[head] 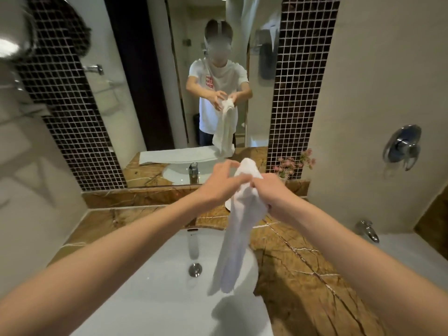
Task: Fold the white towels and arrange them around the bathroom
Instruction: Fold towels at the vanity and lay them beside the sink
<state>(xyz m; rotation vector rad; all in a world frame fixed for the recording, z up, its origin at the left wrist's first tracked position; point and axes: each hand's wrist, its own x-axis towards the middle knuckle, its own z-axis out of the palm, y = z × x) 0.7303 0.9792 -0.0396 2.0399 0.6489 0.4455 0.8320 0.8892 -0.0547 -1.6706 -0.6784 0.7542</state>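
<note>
Just below towel [238,229]: sink [145,275], countertop [303,263].

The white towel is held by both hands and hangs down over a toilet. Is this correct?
Not a toilet: the head view shows the white towel, held by the left hand and right hand, hanging down over the sink.

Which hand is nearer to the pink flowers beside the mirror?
The right hand. It grips the white towel just below and left of the pink flowers; the left hand holds the same towel farther to the left.
</note>
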